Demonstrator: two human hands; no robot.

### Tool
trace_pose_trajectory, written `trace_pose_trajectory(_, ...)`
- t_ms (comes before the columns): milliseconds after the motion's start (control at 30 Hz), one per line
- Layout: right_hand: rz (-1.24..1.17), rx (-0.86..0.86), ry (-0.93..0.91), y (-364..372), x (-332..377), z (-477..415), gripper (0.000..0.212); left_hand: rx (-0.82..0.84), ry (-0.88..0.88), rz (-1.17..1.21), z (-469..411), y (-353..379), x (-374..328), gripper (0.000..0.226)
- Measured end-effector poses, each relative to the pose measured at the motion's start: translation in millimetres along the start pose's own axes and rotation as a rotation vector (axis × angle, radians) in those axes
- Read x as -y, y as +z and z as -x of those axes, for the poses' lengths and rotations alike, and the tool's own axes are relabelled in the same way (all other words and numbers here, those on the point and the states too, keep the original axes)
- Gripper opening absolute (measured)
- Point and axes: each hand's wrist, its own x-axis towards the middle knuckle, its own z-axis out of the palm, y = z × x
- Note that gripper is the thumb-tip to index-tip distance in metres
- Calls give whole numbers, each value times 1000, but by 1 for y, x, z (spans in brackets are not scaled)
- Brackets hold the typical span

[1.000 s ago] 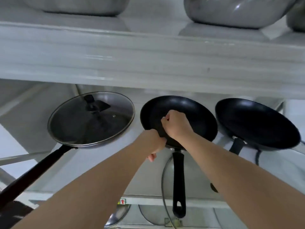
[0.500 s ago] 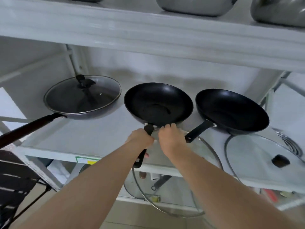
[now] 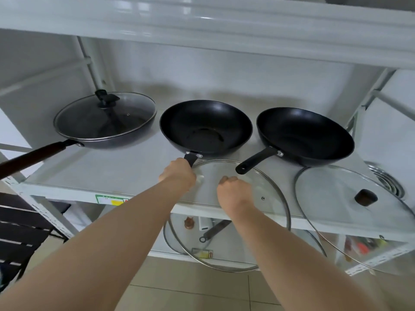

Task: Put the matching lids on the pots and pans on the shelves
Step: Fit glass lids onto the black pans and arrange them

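The glass lid (image 3: 251, 212) without a pan under it is sitting low in the middle of the frame, its far part lying over the front of the white shelf (image 3: 107, 173) and its near part hanging out past the shelf edge. The right hand (image 3: 233, 191) is curling closed over the centre of this lid, where a knob would be; the knob itself is hidden, so I cannot tell for certain what the fingers are gripping. The left hand (image 3: 177, 176) is wrapping its grip tightly around the black handle of the middle pan (image 3: 205, 126), close to where the handle is meeting the bowl. That pan is standing open at the centre of the frame, just behind the lid's far rim.

At the left of the frame, a covered pan (image 3: 105, 129) is wearing its own glass lid with a black knob, and its long dark handle is reaching out toward the left edge. At the right of centre, a third black pan (image 3: 305, 135) is standing open, its short handle pointing toward the lower left and ending above the far rim of the loose lid. In the lower right, a second loose lid (image 3: 350, 212) with a dark knob is lying tilted, overhanging the shelf front. An upper shelf (image 3: 202, 21) is running across the top of the frame. Through the glass, a lower shelf with small items is showing blurred.
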Motion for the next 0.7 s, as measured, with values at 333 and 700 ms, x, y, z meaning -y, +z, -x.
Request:
trace_pose_trajectory(333, 42, -399, -46, 23, -26, 37, 21, 103, -11, -65, -6, -6, 2, 25)
trace_pose_trajectory(700, 156, -600, -108, 33, -54, 82, 19, 102, -30, -123, -6, -9, 8, 34)
